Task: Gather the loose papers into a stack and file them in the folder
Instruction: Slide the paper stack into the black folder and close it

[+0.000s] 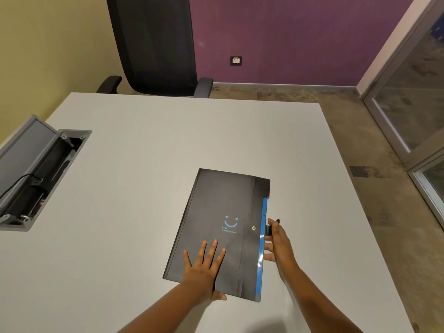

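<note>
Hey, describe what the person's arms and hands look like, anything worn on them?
Both forearms are bare as far as the picture shows, with no sleeves in view. The left hand shows no ring, watch or glove. The right hand has no wrist wear; a small dark thing sits at its fingers, too unclear to name.

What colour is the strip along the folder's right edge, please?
Blue; the strip shows best in the head view against the dark folder.

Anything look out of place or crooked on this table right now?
Two small things: the black folder lies skewed to the table edges, and the cable box at the left stands open with a cord trailing in. No loose papers show.
</note>
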Demonstrator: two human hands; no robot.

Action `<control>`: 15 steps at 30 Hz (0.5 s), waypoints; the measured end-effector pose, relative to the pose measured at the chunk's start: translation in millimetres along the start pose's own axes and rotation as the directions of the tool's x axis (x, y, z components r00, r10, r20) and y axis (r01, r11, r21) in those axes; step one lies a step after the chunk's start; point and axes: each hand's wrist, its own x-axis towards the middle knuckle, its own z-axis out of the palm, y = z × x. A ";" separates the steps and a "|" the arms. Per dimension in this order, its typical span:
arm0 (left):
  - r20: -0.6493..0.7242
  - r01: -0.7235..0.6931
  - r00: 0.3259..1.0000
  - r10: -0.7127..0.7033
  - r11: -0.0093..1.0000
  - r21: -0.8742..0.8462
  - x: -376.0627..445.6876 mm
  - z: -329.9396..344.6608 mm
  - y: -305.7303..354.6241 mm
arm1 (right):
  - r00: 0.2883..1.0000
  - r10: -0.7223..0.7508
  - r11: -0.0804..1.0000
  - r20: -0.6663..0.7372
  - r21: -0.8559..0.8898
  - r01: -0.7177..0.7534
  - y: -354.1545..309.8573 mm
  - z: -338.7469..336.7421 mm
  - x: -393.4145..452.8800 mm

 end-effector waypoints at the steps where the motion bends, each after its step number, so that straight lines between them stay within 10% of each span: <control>1: -0.004 0.003 1.000 -0.003 1.000 -0.001 0.5 1.0 -0.4 | 1.000 0.007 1.000 0.005 0.004 -0.007 0.0 -0.1 -0.6; 15: -0.005 0.029 1.000 -0.030 0.999 -0.034 1.4 3.2 -1.5 | 0.994 0.094 0.993 0.063 -0.080 -0.089 -13.4 18.2 6.6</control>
